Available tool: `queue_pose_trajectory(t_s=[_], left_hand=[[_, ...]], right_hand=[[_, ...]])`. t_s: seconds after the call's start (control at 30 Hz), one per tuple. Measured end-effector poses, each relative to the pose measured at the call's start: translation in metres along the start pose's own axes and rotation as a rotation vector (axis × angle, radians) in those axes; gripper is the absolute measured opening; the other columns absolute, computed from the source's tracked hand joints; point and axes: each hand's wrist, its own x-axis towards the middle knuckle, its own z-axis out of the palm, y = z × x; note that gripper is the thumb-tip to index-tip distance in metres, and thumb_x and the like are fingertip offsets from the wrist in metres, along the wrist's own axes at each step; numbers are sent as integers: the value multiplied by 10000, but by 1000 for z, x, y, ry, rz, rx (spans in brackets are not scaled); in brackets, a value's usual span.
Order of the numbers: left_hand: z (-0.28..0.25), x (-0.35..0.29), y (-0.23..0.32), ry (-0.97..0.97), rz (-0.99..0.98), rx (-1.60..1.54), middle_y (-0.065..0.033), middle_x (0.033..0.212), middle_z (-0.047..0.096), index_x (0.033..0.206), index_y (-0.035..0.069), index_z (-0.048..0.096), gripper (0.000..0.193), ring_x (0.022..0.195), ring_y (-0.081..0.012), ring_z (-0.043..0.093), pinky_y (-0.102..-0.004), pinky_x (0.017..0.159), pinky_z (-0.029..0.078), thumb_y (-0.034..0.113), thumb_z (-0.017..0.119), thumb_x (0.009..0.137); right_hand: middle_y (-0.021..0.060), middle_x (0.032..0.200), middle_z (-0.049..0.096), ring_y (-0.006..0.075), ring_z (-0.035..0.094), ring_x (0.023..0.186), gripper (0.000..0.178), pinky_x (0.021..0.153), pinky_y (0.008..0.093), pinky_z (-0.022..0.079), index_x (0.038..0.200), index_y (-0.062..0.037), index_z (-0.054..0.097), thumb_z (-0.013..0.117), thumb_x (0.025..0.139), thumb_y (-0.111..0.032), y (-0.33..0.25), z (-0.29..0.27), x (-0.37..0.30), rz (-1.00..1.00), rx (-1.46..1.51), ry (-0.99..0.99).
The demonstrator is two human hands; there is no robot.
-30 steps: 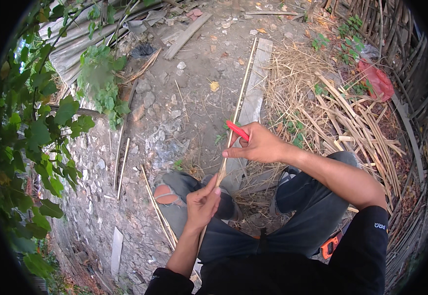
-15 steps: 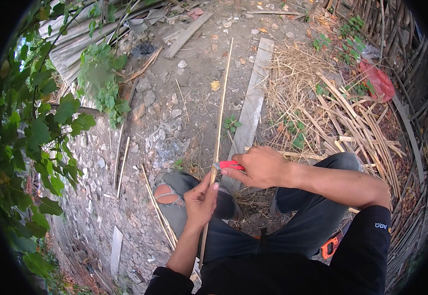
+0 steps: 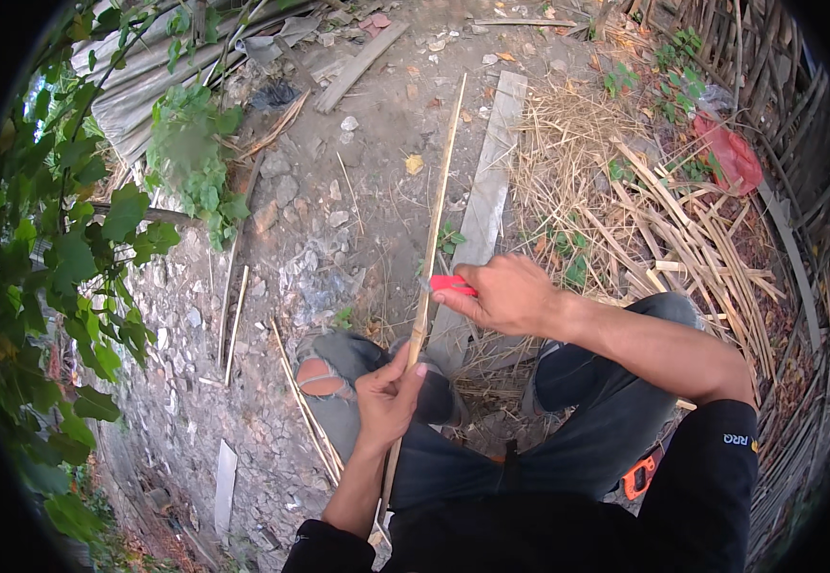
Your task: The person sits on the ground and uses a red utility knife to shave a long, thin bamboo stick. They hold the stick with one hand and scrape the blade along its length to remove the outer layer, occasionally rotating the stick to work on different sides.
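A long thin bamboo strip runs from my lap up across the stony ground. My left hand grips it low down, just above my knee. My right hand holds a red-handled knife against the strip a little above the left hand; the blade itself is hidden. My legs in grey trousers are bent under the strip.
A pile of split bamboo strips and dry straw lies to the right beside a grey plank. A red bag and a woven fence stand at far right. Leafy bushes fill the left. An orange tool sits by my thigh.
My right hand with the red knife has come down along the strip toward my left hand, and the strip has shifted to point more upright.
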Motion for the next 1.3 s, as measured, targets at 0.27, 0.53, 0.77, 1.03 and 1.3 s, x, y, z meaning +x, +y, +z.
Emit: queue_pose_trajectory(t_s=[0.27,0.53,0.77,1.03,1.3], left_hand=[[-10,-4,-4,-273,154,234,99,694,551,1366,-13,666,392,588,22,423,-195,505,306,30,727,981],[-4,-3,6,-145,-122,-94,75,630,450,1435,35,618,379,503,-11,360,-212,434,271,83,612,1059],[-7,1,11,-137,-121,-131,64,612,414,1438,28,612,370,472,-28,333,-221,412,266,86,579,1074],[-10,-5,7,-169,-131,-122,61,585,401,1431,23,618,361,445,-28,333,-227,390,252,102,561,1084],[-15,-5,8,-186,-156,-97,25,564,380,1417,-28,605,367,388,-53,341,-225,367,264,131,500,1103]], right_hand=[[217,665,644,363,693,726,880,795,494,531,725,27,652,342,1029,-739,190,-108,52,570,68,614],[202,615,613,372,652,637,680,699,499,509,822,22,680,465,1066,-574,65,-66,15,154,159,307],[237,600,623,453,670,617,603,635,543,542,897,9,708,543,1034,-554,-13,14,-19,-211,-86,-1],[259,722,694,469,715,770,657,724,554,562,904,-13,737,488,1037,-607,40,-30,24,49,-53,71],[269,752,699,473,714,810,730,776,557,554,910,29,725,450,1044,-634,16,-4,15,82,17,6]])
